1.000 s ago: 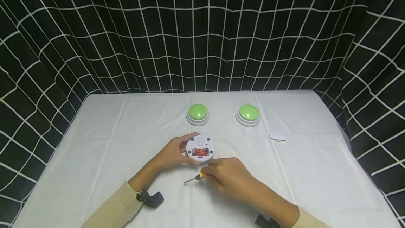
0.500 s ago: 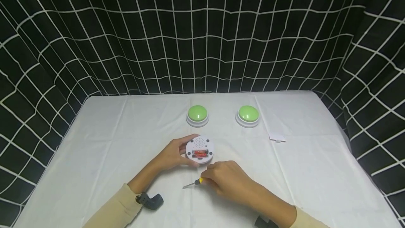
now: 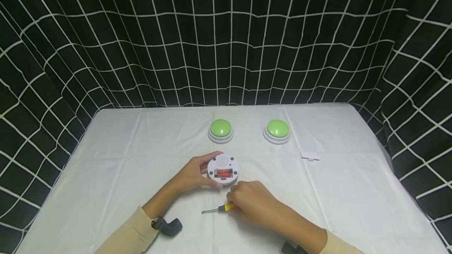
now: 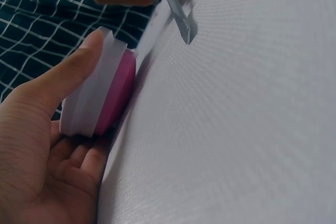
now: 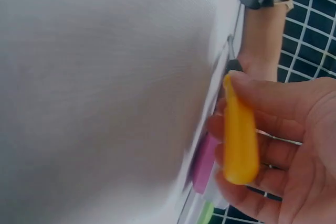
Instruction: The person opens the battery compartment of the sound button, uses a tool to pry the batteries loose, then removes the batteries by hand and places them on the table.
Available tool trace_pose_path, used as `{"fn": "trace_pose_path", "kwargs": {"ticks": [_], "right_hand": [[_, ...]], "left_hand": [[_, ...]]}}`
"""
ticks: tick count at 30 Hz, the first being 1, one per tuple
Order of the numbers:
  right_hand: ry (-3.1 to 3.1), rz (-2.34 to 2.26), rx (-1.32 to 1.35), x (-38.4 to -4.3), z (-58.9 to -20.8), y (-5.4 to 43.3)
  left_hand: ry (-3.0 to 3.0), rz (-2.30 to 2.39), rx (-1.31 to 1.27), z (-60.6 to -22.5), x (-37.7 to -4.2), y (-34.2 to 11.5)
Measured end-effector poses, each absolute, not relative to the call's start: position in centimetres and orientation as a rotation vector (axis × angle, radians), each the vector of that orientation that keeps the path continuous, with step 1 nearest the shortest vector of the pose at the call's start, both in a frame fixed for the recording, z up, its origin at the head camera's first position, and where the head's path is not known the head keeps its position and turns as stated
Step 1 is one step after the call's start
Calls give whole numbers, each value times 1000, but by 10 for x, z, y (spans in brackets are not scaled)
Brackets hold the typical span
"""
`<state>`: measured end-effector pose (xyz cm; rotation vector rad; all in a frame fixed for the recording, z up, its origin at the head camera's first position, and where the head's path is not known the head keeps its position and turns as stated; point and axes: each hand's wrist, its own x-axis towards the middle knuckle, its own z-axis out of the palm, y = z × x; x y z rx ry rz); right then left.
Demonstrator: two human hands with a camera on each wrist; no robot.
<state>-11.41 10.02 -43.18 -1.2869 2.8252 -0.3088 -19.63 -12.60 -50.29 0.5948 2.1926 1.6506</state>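
Note:
My left hand [image 3: 194, 174] grips the rim of a round white buzzer button [image 3: 223, 160], thumb on the near side and fingers round the far side. It lies underside up, its pink dome [image 4: 116, 94] against the table. Two red batteries [image 3: 223, 173] sit in its uncovered compartment, below a ring of small speaker holes. In my right hand [image 3: 252, 203] is a flat-blade screwdriver [image 5: 241, 140] with a yellow handle, held between thumb and fingers. Its steel blade [image 4: 180, 22] points left, low over the cloth and just nearer to me than the button.
Two green-domed buttons [image 3: 220, 128] stand dome up at the back of the white-covered table [image 3: 141, 136]. A small white battery cover [image 3: 310, 155] lies to the right. Behind the table hangs a black curtain [image 3: 226, 38] with a white grid.
My right hand has drawn slightly back toward me with the screwdriver, and more of the yellow handle shows. The left hand keeps its grip on the button.

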Motion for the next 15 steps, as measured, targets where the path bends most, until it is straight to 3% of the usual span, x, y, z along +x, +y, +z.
{"fn": "trace_pose_path", "kwargs": {"ticks": [15], "right_hand": [[2777, -250, -1283, -117, -433, 93]], "left_hand": [[2172, 1659, 600, -503, -196, -128]]}}
